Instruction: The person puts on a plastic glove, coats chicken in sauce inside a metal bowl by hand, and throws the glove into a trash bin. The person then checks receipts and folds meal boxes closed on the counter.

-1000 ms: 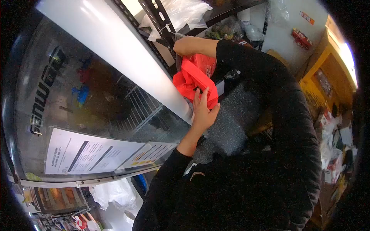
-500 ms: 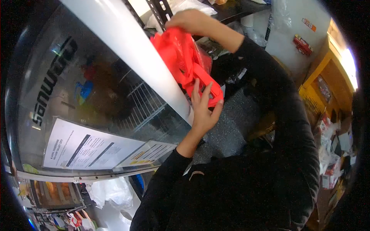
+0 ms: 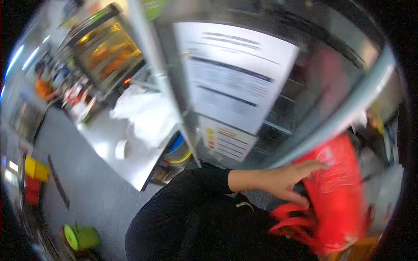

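A red bag (image 3: 337,191), shiny like plastic over part of its surface and smeared by motion, is at the right in front of my body. Loose red straps hang from its left side. My left hand (image 3: 283,180) reaches from the left to the bag's near side, fingers stretched out and thumb apart over the straps. It appears to touch the bag, without a closed grip. My right hand is hidden behind or under the bag; a small pale patch at the bag's lower edge is too blurred to make out. The bag's upper end lies beside the glass door's pale frame (image 3: 331,117).
Printed sheets (image 3: 235,78) are stuck on the glass door. Left of it, a metal counter (image 3: 102,135) bears white plastic bags (image 3: 146,113) and a white roll (image 3: 123,149). Farther off are a lit food cabinet (image 3: 106,50), a person in orange (image 3: 43,89) and a green bin (image 3: 80,237).
My view has swung left toward the counter and floor. The red bag has come away from the shelf area, nearer my body. My right hand, earlier at its top, is now hidden.
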Available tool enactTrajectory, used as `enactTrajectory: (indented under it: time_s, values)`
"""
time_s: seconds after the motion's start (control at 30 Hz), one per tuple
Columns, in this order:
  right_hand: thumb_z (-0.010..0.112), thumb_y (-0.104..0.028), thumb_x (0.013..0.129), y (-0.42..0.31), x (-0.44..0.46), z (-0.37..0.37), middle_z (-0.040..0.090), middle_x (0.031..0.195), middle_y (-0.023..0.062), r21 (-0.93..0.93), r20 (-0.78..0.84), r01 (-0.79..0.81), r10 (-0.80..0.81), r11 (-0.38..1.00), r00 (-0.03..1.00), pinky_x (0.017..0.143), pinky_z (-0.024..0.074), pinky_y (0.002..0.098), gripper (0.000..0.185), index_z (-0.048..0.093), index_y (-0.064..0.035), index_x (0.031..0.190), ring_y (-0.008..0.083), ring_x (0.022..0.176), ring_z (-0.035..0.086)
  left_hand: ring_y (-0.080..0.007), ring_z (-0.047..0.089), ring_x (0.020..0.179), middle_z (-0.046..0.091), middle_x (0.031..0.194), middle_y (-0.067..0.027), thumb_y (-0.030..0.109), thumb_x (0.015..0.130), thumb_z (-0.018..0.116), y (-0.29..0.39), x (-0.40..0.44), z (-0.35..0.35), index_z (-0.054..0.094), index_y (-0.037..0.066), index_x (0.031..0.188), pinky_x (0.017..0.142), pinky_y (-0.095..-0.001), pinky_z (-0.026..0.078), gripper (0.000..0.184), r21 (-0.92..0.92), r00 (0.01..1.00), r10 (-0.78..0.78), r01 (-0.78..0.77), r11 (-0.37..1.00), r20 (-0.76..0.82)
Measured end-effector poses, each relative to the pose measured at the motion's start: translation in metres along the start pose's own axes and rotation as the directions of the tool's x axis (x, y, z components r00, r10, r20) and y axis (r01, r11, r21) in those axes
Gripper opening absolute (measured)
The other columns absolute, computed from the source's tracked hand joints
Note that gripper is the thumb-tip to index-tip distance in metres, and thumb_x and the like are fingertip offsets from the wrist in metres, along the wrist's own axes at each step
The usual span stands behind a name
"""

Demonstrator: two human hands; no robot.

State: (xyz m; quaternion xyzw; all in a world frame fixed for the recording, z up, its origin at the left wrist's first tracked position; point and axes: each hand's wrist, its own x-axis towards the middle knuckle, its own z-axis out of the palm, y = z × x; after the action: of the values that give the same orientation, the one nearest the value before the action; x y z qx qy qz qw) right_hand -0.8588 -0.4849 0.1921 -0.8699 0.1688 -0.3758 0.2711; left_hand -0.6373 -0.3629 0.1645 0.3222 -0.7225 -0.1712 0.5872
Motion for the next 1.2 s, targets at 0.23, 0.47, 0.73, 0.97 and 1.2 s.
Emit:
enactTrajectory:
  time_s: [0.23, 0.47, 0.73, 0.97, 1.2]
  values:
    - [0.057, -0.004, 0.062, -0.1, 0.029, 0.139, 0.061, 0.079, 0.0147, 0.426, 0.737, 0.104, -0.411, 0.899, 0.537, 0.061, 0.046, 0.0316, 0.026, 0.062, -0.0045, 0.088, 0.0269, 0.064, 0.06, -0.0345, 0.039, 0.111, 0.025, 0.131, -0.0203, 0.047, 0.052, 0.075, 0.099, -0.119, -0.067, 0.029, 0.015, 0.13, 0.088, -0.0358, 0.036, 0.096, 0.369, 0.849, -0.485, 0.527, 0.765, -0.208]
    - [0.052, -0.001, 0.063, -0.248, -0.018, 0.293, 0.06, 0.08, 0.0144, 0.854, 0.519, -0.009, -0.85, 0.521, 0.092, 0.066, 0.0458, 0.0334, 0.029, 0.061, -0.005, 0.09, 0.0287, 0.074, 0.059, -0.0212, 0.049, 0.099, 0.055, 0.105, -0.008, 0.028, 0.062, 0.068, 0.289, -0.287, -0.104, 0.059, 0.013, 0.074, 0.096, -0.0421, 0.02, 0.021, 0.772, 0.903, -0.211, 0.429, 0.469, -0.374]
    - [0.054, -0.001, 0.063, -0.397, -0.098, 0.423, 0.061, 0.08, 0.0092, 0.882, 0.462, -0.006, -0.866, 0.472, -0.19, 0.064, 0.0453, 0.0321, 0.026, 0.062, -0.0076, 0.087, 0.0255, 0.072, 0.058, -0.0212, 0.06, 0.075, 0.059, 0.076, -0.0069, 0.022, 0.059, 0.075, 0.465, -0.456, -0.06, 0.056, 0.006, 0.077, 0.079, -0.0346, 0.043, 0.032, 0.197, 0.319, -0.451, 0.934, 0.298, -0.833]
    - [0.055, -0.005, 0.067, -0.47, -0.13, 0.529, 0.063, 0.078, 0.0071, 0.819, 0.464, -0.133, -0.779, 0.559, -0.422, 0.064, 0.0447, 0.0273, 0.02, 0.063, -0.0062, 0.086, 0.0179, 0.071, 0.058, -0.0143, 0.047, 0.101, 0.051, 0.112, -0.0082, 0.014, 0.076, 0.058, 0.522, -0.552, -0.057, 0.042, 0.002, 0.12, 0.083, -0.0292, 0.039, 0.048, -0.446, 0.183, -0.794, 0.744, 0.497, -0.581]
    - [0.05, -0.017, 0.085, -0.518, -0.128, 0.642, 0.06, 0.079, 0.001, 0.608, 0.424, -0.357, -0.67, 0.709, -0.609, 0.063, 0.0431, 0.024, 0.023, 0.057, 0.0009, 0.097, 0.0052, 0.071, 0.05, -0.0169, 0.043, 0.108, 0.047, 0.118, -0.0113, 0.008, 0.083, 0.048, 0.527, -0.634, -0.14, 0.04, 0.0, 0.122, 0.091, -0.0309, 0.034, 0.04, -0.461, 0.346, -0.758, 0.631, 0.624, -0.553]
